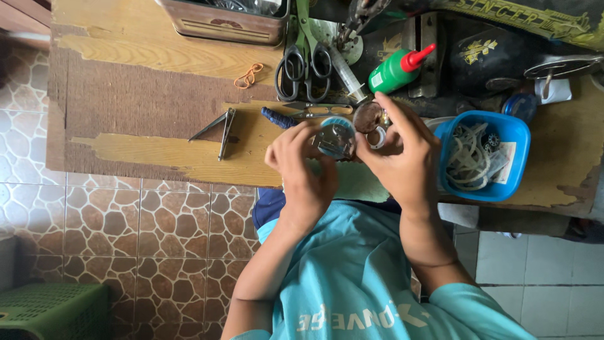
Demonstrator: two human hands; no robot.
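Round metal part (335, 138) faces upward

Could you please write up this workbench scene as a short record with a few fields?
Left hand: fingers around a small round metal part
Right hand: fingers on the same part, by a brown disc
Surface: worn wooden table
Behind the hands: scissors, syringe, green bottle with red nozzle
To the right: blue tub of pale rings
To the left: metal tweezers, orange rubber band
Floor: stone-pattern tiles, green basket
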